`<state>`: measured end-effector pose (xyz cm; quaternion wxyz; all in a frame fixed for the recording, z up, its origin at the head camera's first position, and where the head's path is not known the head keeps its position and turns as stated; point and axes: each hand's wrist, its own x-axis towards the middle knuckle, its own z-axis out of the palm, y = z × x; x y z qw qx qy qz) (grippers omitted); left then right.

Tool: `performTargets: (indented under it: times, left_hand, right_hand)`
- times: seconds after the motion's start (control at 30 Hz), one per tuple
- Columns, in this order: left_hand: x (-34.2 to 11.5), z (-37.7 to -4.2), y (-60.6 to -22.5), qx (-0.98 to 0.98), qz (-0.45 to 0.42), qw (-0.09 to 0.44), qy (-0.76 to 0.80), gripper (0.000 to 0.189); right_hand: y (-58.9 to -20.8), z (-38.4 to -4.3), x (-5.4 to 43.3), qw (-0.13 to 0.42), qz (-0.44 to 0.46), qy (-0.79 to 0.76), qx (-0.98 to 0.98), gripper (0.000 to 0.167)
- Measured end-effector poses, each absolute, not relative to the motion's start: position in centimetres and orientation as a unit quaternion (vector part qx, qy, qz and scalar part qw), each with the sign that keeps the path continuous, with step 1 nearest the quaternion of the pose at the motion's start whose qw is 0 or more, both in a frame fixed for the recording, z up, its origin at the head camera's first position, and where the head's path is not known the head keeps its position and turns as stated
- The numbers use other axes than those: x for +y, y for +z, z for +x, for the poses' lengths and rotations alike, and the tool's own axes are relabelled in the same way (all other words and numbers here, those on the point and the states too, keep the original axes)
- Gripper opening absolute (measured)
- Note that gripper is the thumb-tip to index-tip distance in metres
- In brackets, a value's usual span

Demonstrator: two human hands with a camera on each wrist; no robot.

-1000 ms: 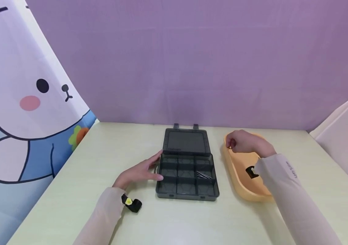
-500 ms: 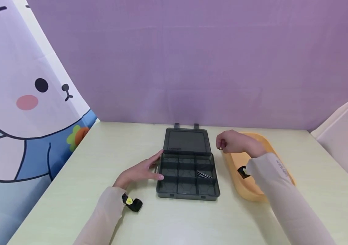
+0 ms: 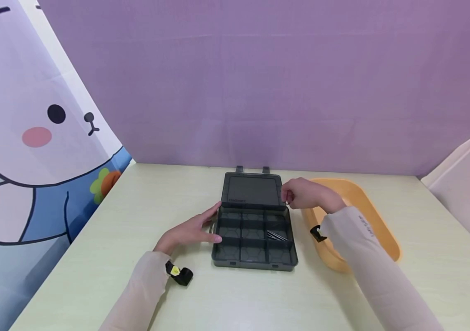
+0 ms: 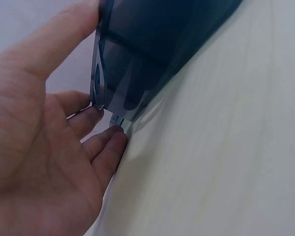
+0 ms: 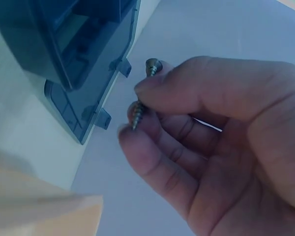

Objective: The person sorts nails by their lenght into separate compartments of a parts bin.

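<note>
A dark translucent compartment box (image 3: 255, 265) lies on the table, its lid (image 3: 253, 189) folded back behind it. My left hand (image 3: 187, 233) rests against the box's left side, thumb and fingers spread; in the left wrist view the fingertips are right at the box wall (image 4: 137, 44). Several slim silver rods (image 3: 276, 236) lie in the right-hand compartment of the middle row. Between thumb and fingers, my right hand (image 3: 306, 193) pinches a metal screw (image 5: 153, 67), held over the right edge of the box near the lid hinge. The thumb covers the screw's middle.
To the right of the box stands an orange tub (image 3: 377, 225), partly under my right forearm. A purple cloth (image 3: 226, 92) hangs along the table's back edge, and a cartoon-printed cloth (image 3: 40, 105) hangs at the left.
My right hand has moved left from over the orange tub to the box's right edge, with the screw pinched in its fingers. My left hand has stayed at the box's side.
</note>
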<state>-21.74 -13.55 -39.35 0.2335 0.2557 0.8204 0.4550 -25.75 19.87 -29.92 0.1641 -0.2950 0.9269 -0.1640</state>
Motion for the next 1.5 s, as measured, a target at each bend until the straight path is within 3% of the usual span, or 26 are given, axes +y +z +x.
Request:
performTargets:
  times: [0.8, 1.5]
  left_hand:
    - [-13.4, -21.7, -39.6, 0.821, 0.249, 0.236, 0.456, 0.101]
    - [-13.6, -21.5, -39.3, 0.819, 0.258, 0.236, 0.455, 0.103]
  right_hand:
    - [-31.2, -26.1, 17.7, 0.203, -0.311, -0.179, 0.911, 0.021]
    - [-30.6, -25.7, 16.9, 0.203, -0.301, -0.164, 0.917, 0.022]
